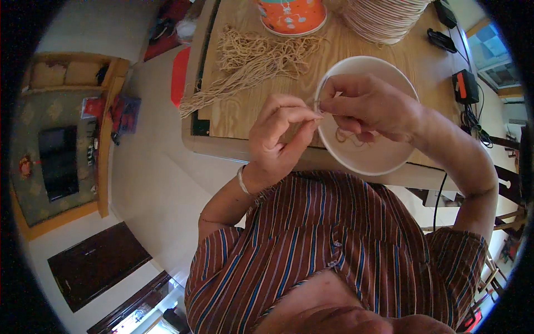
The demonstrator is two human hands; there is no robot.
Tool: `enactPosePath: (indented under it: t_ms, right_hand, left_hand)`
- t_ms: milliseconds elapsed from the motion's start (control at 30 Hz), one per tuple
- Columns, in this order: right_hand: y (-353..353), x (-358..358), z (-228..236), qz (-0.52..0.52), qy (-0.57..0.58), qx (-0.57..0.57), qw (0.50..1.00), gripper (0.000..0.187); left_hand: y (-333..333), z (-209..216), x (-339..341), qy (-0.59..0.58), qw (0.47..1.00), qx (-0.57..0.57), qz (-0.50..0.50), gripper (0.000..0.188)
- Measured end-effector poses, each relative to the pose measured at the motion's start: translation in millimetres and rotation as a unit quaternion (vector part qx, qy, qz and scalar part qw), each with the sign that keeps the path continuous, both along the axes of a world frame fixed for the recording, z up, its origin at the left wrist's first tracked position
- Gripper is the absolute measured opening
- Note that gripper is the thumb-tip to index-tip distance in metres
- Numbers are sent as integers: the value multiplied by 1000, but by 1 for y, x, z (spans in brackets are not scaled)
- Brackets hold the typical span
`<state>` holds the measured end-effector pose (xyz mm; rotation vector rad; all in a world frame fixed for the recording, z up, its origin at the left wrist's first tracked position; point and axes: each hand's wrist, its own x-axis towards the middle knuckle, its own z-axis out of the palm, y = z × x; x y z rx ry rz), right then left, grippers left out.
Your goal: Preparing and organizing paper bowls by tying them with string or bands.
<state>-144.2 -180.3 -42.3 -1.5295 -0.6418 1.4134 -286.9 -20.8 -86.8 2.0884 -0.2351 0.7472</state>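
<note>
My left hand (pixel 281 133) is closed in a pinch, its fingertips at the left rim of a white paper tub (pixel 340 158). Meeting it there, my right hand (pixel 370 106) is also closed, thumb and forefinger pressed together over the tub. A small pale bit shows between the two sets of fingertips, too small to make out. Inside the tub, below my right fingers, lies a thin curled tan cord (pixel 353 138). Beyond my left hand, a loose bundle of tan cords (pixel 250 67) spreads across the wooden table (pixel 225 125).
An orange patterned tub (pixel 292 19) stands at the far edge of view, beside a tall stack of white paper tubs (pixel 386 22). On the right lie a black and orange box (pixel 464 86) and black cables (pixel 475 131). A red stool (pixel 179 75) is left of the table.
</note>
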Motion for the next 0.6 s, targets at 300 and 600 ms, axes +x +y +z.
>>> enactPosePath:
  t_ms: [300, 600]
  right_hand:
    - [1, -8, 9, -28, -54, 41, 997, 8]
    - [-1, -12, -12, -58, -196, 176, 963, 3]
  left_hand:
    - [-4, -3, 4, 46, 990, -129, 37, 14]
    - [-6, -3, 6, 108, 969, -217, 44, 10]
